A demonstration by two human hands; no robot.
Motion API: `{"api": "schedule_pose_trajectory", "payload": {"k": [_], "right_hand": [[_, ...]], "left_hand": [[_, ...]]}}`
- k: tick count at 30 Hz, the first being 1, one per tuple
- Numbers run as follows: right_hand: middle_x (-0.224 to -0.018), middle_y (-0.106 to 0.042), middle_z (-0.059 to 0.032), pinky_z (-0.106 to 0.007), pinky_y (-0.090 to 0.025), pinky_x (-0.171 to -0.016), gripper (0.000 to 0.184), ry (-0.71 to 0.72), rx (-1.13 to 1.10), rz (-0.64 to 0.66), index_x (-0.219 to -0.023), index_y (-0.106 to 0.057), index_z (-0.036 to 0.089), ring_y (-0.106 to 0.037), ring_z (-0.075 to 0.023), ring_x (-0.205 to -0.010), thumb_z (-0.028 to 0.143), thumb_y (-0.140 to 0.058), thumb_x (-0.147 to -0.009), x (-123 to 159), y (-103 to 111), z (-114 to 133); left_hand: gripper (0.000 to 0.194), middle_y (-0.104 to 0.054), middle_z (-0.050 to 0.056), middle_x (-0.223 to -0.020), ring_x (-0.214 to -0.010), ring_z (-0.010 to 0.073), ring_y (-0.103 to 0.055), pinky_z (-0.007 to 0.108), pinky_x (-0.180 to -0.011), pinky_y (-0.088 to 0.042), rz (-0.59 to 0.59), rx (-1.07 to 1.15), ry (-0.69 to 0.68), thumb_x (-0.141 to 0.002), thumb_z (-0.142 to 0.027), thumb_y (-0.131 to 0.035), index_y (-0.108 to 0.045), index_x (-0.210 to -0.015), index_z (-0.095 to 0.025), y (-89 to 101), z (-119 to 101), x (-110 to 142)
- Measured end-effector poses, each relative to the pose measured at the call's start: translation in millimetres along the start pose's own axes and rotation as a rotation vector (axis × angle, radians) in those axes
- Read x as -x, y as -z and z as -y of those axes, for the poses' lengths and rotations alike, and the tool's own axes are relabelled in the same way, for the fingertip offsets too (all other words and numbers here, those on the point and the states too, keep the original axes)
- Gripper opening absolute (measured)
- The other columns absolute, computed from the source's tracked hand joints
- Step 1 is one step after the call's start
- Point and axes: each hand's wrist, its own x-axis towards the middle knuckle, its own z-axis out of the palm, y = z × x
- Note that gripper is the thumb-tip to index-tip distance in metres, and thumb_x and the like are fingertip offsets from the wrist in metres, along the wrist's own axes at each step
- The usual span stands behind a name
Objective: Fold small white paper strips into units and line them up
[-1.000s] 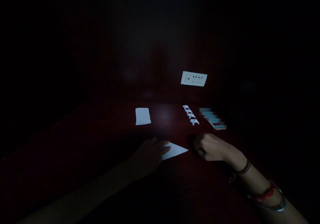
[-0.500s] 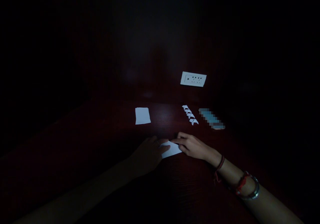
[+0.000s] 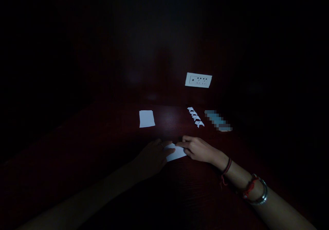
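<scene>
A small white piece of paper, which looks folded, lies on the dark red table between my hands. My left hand, in shadow with a ring on one finger, grips its left part, the thumb and index finger lying across the top. On the right, my right hand pinches the other end with thumb and fingers, the index fingertip near the upper edge. Parts of both ends are hidden under the fingers. Bracelets circle my right wrist and forearm.
A stack of white paper sheets lies beyond my left hand. Several small folded paper pieces form a slanting row beyond my right hand. Beside them lies a phone-like object, its face pixelated. A white socket panel is on the back wall.
Both hands stay almost in place on the paper, with only very slight finger movement. The view has shifted a little.
</scene>
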Motion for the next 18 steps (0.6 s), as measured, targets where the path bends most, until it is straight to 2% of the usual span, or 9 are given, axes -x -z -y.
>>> {"api": "schedule_pose_trajectory", "payload": {"k": [8, 14, 18], "right_hand": [[-0.084, -0.052, -0.0024, -0.023, -0.039, -0.065, 0.040, 0.004, 0.004, 0.041, -0.114, -0.049, 0.024, -0.051, -0.0117, -0.071, 0.012, -0.041, -0.077, 12.0, 7.5, -3.3], [-0.086, -0.055, -0.0031, -0.023, -0.040, -0.068, 0.029, 0.023, -0.035, 0.069, -0.095, -0.061, 0.021, -0.053, -0.0130, -0.077, 0.010, -0.043, -0.074, 23.7, 17.1, -5.6], [-0.085, -0.057, -0.0027, -0.023, -0.040, -0.068, 0.028, 0.049, -0.062, 0.092, -0.090, -0.063, 0.020, -0.053, -0.0126, -0.077, 0.008, -0.043, -0.073, 30.9, 22.7, -8.6]], "left_hand": [[0.040, -0.034, 0.006, -0.130, -0.111, 0.0241, -0.037, 0.045, -0.092, -0.026, -0.008, -0.010, 0.011, -0.081, -0.014, -0.038, -0.040, -0.119, -0.022, -6.7, 4.0, 2.6], [0.038, -0.035, 0.006, -0.130, -0.112, 0.0235, -0.036, 0.044, -0.093, -0.026, -0.020, -0.015, 0.009, -0.081, -0.015, -0.039, -0.041, -0.119, -0.022, -5.8, 3.9, 3.0], [0.039, -0.034, 0.006, -0.130, -0.114, 0.0229, -0.035, 0.044, -0.094, -0.024, -0.018, -0.002, -0.005, -0.081, -0.013, -0.039, -0.041, -0.119, -0.022, -5.4, 3.2, 2.5]]}}
